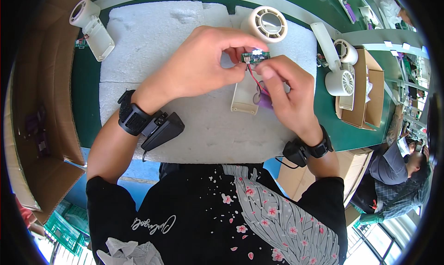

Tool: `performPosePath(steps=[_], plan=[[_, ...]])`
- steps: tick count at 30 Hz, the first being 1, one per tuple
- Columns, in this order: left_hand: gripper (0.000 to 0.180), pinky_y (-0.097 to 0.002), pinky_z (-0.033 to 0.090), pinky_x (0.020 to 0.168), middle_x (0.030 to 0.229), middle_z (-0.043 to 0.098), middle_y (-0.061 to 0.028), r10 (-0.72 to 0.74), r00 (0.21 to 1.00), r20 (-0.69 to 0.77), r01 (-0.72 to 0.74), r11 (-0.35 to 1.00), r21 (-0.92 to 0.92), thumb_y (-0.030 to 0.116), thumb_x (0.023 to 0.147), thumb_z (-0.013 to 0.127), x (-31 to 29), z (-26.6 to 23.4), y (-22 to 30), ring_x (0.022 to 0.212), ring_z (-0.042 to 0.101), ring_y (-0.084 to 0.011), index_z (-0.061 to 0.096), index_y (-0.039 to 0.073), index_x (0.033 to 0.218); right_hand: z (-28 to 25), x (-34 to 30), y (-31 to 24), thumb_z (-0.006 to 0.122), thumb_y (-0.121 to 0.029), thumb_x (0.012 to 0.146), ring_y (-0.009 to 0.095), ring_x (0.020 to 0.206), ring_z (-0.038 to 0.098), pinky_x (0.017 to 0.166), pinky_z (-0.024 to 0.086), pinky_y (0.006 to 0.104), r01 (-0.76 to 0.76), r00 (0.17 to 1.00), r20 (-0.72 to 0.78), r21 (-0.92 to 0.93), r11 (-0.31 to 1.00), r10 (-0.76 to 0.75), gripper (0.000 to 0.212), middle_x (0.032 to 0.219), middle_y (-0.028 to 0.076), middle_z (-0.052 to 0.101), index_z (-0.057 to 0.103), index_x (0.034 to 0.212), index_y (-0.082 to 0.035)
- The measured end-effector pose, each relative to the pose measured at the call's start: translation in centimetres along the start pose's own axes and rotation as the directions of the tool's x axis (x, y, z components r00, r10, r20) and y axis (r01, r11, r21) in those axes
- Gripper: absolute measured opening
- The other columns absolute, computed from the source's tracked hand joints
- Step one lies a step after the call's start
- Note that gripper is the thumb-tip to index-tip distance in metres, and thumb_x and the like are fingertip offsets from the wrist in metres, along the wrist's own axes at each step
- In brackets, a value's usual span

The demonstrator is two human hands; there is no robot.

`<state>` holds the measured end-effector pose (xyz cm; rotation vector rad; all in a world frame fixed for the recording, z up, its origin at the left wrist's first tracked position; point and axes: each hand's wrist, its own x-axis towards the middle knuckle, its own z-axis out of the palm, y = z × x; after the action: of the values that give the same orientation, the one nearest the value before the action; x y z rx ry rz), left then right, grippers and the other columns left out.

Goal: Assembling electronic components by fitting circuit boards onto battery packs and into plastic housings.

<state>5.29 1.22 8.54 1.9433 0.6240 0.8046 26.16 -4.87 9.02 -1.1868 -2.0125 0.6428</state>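
A small green circuit board [255, 57] with a bright white light on its upper edge is pinched between my two hands. My left hand [210, 57] grips its left end with thumb and fingers. At its right end my right hand [291, 82] closes on the board and red and black wires [253, 75]. Beneath them lies an open cream housing [244, 98] of a small handheld fan, joined to a round fan head [269, 25]. A purple part [265, 101], perhaps a battery, shows partly behind my right fingers.
White foam [152, 48] covers the green bench. Another open fan [99, 38] lies at the left; more fans [340, 82] sit at the right by a cardboard box [372, 89]. A tall cardboard box [41, 85] stands far left. Another person [393, 168] sits at the right.
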Motion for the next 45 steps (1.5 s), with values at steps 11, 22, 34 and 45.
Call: performPosePath(steps=[11, 22, 34, 45], plan=[[0.037, -0.0274, 0.053, 0.082, 0.098, 0.067, -0.0058, -0.034, 0.998, -0.054, 0.028, 0.995, -0.099, -0.007, 0.08, 0.063, 0.3, 0.7, -0.1, 0.083, 0.062, -0.0112, 0.064, 0.003, 0.116, 0.7, 0.3, -0.7, 0.071, 0.003, 0.081, 0.007, 0.062, 0.063, 0.053, 0.049, 0.0188, -0.148, 0.974, -0.17, 0.034, 0.988, 0.152, 0.032, 0.097, 0.005, 0.061, 0.059, 0.11, 0.0], [0.029, -0.0255, 0.053, 0.072, 0.094, 0.068, -0.0085, 0.036, 0.994, -0.1, -0.031, 0.998, 0.054, -0.005, 0.077, 0.067, 0.2, 0.7, -0.3, 0.078, 0.065, -0.0146, 0.07, 0.002, 0.105, 0.6, 0.2, 0.4, 0.075, -0.001, 0.078, 0.007, 0.063, 0.064, 0.052, 0.05, 0.0193, -0.113, 0.977, -0.182, -0.013, 0.994, 0.108, 0.035, 0.091, 0.005, 0.064, 0.06, 0.11, 0.001], [0.026, -0.0251, 0.052, 0.067, 0.087, 0.068, -0.0086, 0.145, 0.985, -0.092, -0.129, 0.979, 0.16, -0.003, 0.075, 0.067, 0.2, 0.7, -1.0, 0.073, 0.065, -0.0167, 0.072, 0.003, 0.1, 0.9, 0.6, 0.1, 0.076, -0.002, 0.075, 0.007, 0.061, 0.063, 0.053, 0.05, 0.019, -0.094, 0.977, -0.198, -0.061, 0.994, 0.08, 0.031, 0.089, 0.006, 0.065, 0.067, 0.105, 0.0], [0.019, -0.0282, 0.053, 0.062, 0.08, 0.067, -0.0106, 0.2, 0.974, -0.106, -0.184, 0.973, 0.142, 0.003, 0.073, 0.07, 0.9, 0.6, -1.7, 0.067, 0.066, -0.0214, 0.073, 0.002, 0.092, 1.1, 0.8, 0.2, 0.077, -0.003, 0.074, 0.007, 0.06, 0.062, 0.052, 0.05, 0.0192, -0.103, 0.972, -0.219, -0.091, 0.991, 0.081, 0.029, 0.086, 0.006, 0.065, 0.068, 0.102, 0.0]])
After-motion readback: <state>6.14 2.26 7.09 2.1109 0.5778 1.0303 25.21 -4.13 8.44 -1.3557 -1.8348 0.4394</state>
